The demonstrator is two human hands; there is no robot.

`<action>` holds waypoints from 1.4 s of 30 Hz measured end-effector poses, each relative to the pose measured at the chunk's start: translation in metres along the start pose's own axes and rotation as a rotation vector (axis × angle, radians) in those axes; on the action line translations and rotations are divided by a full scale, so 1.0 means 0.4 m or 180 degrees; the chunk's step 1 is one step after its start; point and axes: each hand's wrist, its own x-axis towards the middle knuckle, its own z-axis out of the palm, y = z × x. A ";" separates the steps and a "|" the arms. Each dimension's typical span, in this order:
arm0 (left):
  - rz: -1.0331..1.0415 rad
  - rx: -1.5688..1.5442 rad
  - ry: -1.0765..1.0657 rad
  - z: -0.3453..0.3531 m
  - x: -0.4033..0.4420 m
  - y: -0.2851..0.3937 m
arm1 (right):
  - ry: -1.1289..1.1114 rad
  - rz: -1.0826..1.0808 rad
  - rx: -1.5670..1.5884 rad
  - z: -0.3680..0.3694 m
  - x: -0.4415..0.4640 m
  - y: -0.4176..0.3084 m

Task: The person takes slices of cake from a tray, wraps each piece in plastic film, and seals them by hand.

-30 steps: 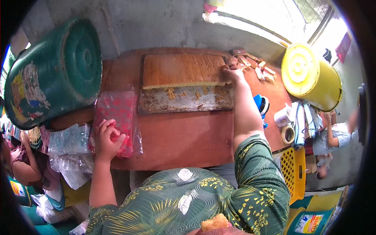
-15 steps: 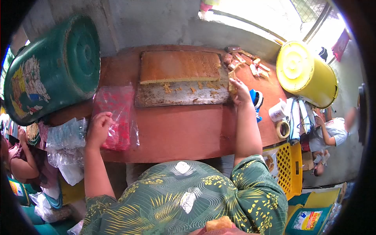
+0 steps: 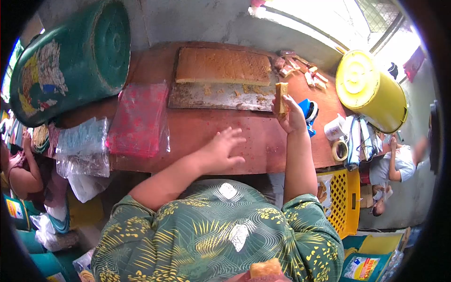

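My right hand [image 3: 292, 114] is closed around a slice of cake [image 3: 282, 97] and holds it upright at the front right corner of the metal tray [image 3: 211, 99]. On that tray lies a flat brown sheet cake [image 3: 221, 66] with faint cut lines and crumbs in front of it. Over the front of the table, my left hand [image 3: 224, 149] is open with spread fingers and nothing in it. To its left lies a stack of clear plastic bags with red print [image 3: 138, 124]. At the bottom edge, another piece of cake [image 3: 265, 269] shows close below the camera.
Several wrapped cake slices [image 3: 300, 70] lie right of the tray. A blue tape dispenser [image 3: 310, 115], a white mug [image 3: 334, 128] and a tape roll [image 3: 339, 150] stand at the right. A green bin [image 3: 61, 70] and a yellow bin [image 3: 371, 91] flank the table. Other people sit at both sides.
My left hand has left the printed bags and moved right, opening its fingers. My right hand has brought its cake slice slightly nearer and turned it upright. The camera view has shifted somewhat.
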 end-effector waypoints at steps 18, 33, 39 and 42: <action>-0.0608 0.0490 0.0457 -0.079 -0.118 -0.112 | -0.1932 -0.2021 -0.5063 0.260 -0.207 0.152; -0.0091 0.0264 0.0844 -0.057 -0.079 -0.115 | -0.0908 -0.1006 -0.4693 0.128 -0.223 0.177; -0.0074 0.0295 0.0874 -0.048 -0.088 -0.112 | -0.0987 -0.1284 -0.4840 0.115 -0.204 0.190; -0.0063 0.0314 0.0883 -0.047 -0.089 -0.112 | -0.0575 -0.0423 -0.3914 0.117 -0.208 0.202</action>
